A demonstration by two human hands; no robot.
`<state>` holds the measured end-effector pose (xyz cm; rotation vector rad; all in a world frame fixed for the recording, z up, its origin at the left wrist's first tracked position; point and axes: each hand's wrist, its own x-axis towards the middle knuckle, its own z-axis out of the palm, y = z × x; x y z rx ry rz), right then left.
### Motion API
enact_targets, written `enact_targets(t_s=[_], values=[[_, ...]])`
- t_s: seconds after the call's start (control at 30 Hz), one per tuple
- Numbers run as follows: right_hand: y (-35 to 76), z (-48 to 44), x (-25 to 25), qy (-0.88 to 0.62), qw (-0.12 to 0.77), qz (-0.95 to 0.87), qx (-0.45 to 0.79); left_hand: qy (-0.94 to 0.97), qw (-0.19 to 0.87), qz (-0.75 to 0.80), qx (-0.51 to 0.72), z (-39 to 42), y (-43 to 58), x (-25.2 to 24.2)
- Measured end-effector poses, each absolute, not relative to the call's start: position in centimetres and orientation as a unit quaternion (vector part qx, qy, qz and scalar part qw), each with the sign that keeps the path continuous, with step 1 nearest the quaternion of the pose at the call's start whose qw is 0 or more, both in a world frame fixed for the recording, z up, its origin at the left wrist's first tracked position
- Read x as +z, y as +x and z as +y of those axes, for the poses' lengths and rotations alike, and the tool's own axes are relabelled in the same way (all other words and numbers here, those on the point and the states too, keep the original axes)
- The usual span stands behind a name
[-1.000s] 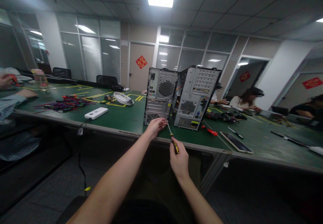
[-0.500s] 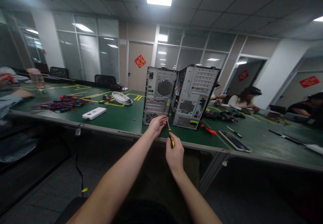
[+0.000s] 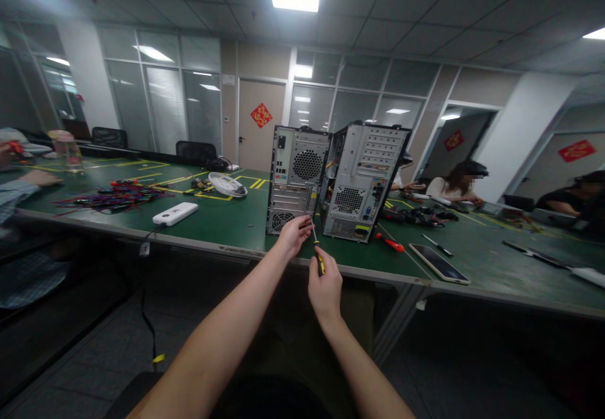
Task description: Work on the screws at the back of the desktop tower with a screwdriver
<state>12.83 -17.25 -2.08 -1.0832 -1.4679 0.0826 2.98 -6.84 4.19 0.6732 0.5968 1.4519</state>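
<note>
Two grey computer towers stand back side towards me on the green table (image 3: 227, 220): a left tower (image 3: 297, 179) and a right tower (image 3: 363, 179). My right hand (image 3: 325, 290) is closed round the black and yellow handle of a screwdriver (image 3: 317, 250), whose shaft points up at the lower right corner of the left tower. My left hand (image 3: 293, 235) pinches at the screwdriver's tip, right by that corner; whether a screw sits between the fingers I cannot make out.
A red-handled screwdriver (image 3: 391, 243) and a phone (image 3: 437, 263) lie right of the towers. A white power bank (image 3: 174, 213), a white fan (image 3: 227, 184) and a heap of coloured wires (image 3: 113, 196) lie to the left. Other people sit at the left edge and far right.
My right hand has moved up and slightly left with the screwdriver, closer to the tower's corner. The left hand has stayed at the tip.
</note>
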Motion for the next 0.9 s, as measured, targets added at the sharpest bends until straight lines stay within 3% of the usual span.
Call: enact_targets(t_s=[0.9], values=[[12.21, -17.29, -1.41, -0.479, 0.610, -0.630, 0.036, 0.327, 0.625, 0.273, 0.654, -6.82, 3.30, 3.56]])
